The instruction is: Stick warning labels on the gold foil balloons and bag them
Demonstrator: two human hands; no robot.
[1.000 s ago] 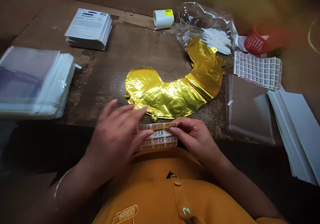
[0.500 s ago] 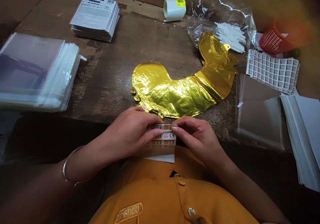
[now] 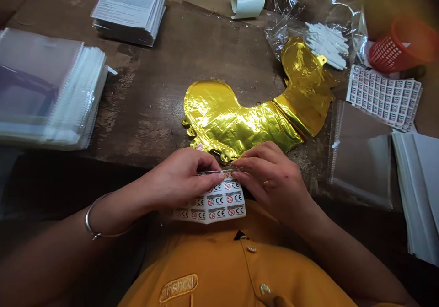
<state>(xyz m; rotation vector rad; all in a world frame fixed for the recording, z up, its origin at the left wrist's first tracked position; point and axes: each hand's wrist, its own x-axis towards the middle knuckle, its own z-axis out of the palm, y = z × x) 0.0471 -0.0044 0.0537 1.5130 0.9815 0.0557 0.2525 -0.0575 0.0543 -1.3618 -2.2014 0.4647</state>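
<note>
Here, in the head view, the left hand (image 3: 187,172) pinches the far edge of a creased paper sticker sheet (image 3: 219,201), its long axis running left to right; the right hand (image 3: 277,176) has curled fingertips near its right end, whether gripping I cannot tell. Just beyond both hands, crinkled, shiny gold foil (image 3: 222,115) curves toward the far right.

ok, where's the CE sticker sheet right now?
Lower centre of the head view, just below the gold foil balloon: the CE sticker sheet is held by the left hand, with the right hand at its upper edge.
</note>
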